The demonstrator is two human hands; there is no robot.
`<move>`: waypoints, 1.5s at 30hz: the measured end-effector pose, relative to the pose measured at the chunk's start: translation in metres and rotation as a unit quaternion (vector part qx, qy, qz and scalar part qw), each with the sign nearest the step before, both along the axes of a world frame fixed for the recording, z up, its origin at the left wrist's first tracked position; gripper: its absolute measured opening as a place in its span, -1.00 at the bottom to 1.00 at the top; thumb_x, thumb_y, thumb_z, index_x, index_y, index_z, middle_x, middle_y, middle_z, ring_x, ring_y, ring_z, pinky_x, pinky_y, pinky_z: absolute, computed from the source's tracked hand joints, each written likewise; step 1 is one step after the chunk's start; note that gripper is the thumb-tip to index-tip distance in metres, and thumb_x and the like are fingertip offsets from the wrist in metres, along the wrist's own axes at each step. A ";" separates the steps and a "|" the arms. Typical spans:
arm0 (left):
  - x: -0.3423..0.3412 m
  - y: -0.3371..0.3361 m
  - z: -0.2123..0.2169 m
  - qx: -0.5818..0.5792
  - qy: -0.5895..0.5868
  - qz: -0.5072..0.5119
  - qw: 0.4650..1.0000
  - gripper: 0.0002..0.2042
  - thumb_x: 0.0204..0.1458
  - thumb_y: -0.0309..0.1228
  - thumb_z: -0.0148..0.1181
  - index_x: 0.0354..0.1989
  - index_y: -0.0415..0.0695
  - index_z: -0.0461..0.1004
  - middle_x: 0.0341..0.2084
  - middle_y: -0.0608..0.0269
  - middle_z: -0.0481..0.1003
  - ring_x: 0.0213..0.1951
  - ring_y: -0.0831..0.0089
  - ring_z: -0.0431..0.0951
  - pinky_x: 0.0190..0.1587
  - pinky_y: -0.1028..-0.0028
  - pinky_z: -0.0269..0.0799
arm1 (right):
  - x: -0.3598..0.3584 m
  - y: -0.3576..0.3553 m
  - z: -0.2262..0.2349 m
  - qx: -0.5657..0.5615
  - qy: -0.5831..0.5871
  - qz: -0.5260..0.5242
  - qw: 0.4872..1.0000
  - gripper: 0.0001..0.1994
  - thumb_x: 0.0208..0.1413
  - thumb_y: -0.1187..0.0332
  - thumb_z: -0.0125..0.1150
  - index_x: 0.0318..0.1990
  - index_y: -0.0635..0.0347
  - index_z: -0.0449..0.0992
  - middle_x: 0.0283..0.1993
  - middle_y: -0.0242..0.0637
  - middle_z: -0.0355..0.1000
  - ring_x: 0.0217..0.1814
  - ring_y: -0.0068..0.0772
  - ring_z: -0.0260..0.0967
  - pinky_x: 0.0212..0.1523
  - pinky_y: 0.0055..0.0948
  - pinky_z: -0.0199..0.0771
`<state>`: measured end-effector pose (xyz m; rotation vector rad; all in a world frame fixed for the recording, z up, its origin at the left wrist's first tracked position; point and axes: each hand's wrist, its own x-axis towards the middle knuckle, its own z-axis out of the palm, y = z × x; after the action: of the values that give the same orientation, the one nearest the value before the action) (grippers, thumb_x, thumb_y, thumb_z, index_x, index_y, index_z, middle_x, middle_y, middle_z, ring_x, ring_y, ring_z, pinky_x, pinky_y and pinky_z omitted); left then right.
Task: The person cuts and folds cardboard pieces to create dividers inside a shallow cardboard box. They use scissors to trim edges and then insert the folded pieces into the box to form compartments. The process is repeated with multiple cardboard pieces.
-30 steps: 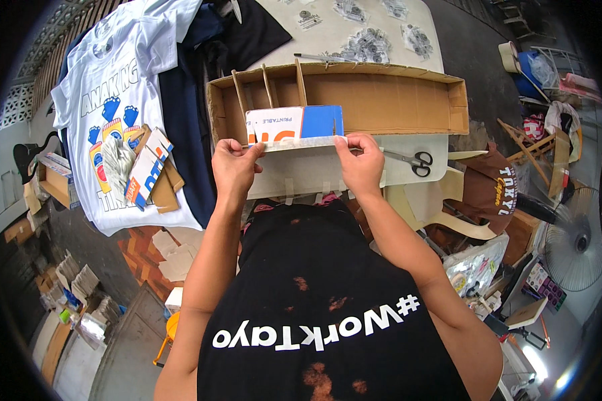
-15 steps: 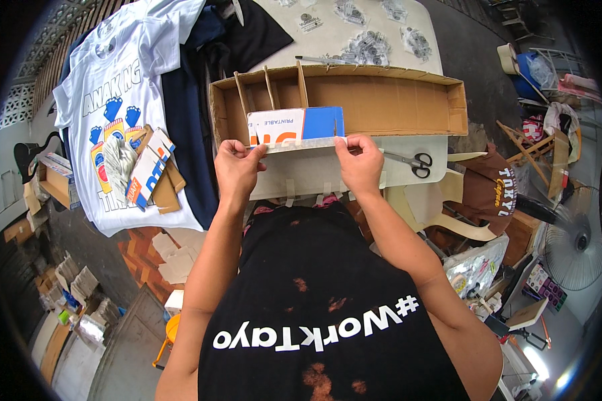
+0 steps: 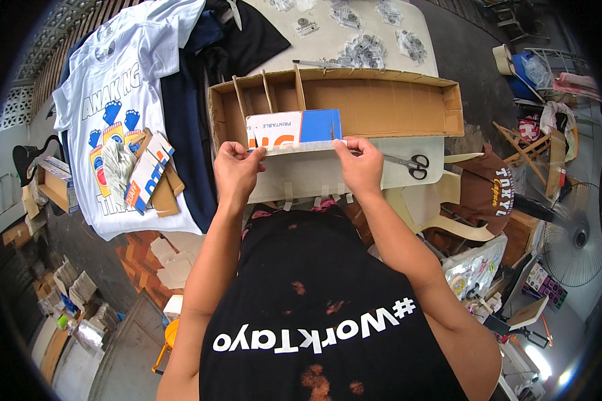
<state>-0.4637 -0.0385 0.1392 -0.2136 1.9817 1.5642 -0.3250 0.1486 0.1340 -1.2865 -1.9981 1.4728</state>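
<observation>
A long brown cardboard tray (image 3: 398,100) lies across the table in front of me, with several upright dividers (image 3: 269,93) in its left part. Over its near side stands a printed white and blue cardboard piece (image 3: 321,127). Along that piece's near edge runs a narrow pale strip of tape (image 3: 299,146), stretched between my hands. My left hand (image 3: 237,164) pinches its left end, thumb against the fingers. At the other end, my right hand (image 3: 359,162) pinches it the same way. Whether the tape is stuck to the cardboard, I cannot tell.
Black-handled scissors (image 3: 418,167) lie right of my right hand. Short tape pieces (image 3: 288,191) hang from the table's near edge. Small clear packets (image 3: 362,50) lie behind the tray. At left, a white T-shirt (image 3: 117,87) bears cardboard scraps (image 3: 155,170). A chair (image 3: 441,200) stands at right.
The whole view has shifted slightly. Both hands keep their pinch on the tape, with hardly any movement against the cardboard.
</observation>
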 end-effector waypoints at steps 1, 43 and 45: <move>0.000 0.000 0.001 -0.002 -0.001 -0.001 1.000 -0.69 0.04 -0.59 0.32 -0.37 -0.12 0.20 -0.51 0.09 0.55 -0.58 0.51 0.53 -0.51 0.56 0.47 | 0.001 0.001 -0.001 0.004 0.003 0.007 1.000 -0.80 0.03 0.32 0.39 -0.40 0.31 0.60 -0.41 -0.29 0.58 -0.47 -0.56 0.43 -0.38 -0.47 0.45; 0.041 0.043 0.011 -0.214 0.584 -0.403 0.671 -0.54 -0.03 -0.49 0.09 0.11 0.11 0.49 -0.03 0.37 0.41 0.05 0.29 0.38 0.33 -0.03 -0.07 | -0.004 -0.002 -0.003 0.035 -0.021 -0.003 0.999 -0.80 -0.03 0.35 0.39 -0.46 0.31 0.55 -0.47 -0.20 0.55 -0.44 -0.38 0.50 -0.32 -0.38 0.48; 0.043 0.044 0.015 -0.213 0.599 -0.409 0.655 -0.53 -0.03 -0.49 0.09 0.12 0.15 0.49 -0.06 0.38 0.40 0.04 0.28 0.38 0.34 -0.04 -0.11 | -0.004 -0.001 -0.003 0.039 -0.016 -0.003 0.999 -0.80 -0.03 0.35 0.38 -0.45 0.32 0.55 -0.48 -0.20 0.55 -0.44 -0.38 0.50 -0.31 -0.38 0.49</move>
<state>-0.4205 0.0056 0.1541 1.7304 2.6418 0.4889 -0.3292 0.1477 0.1306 -1.2889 -2.0498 1.3655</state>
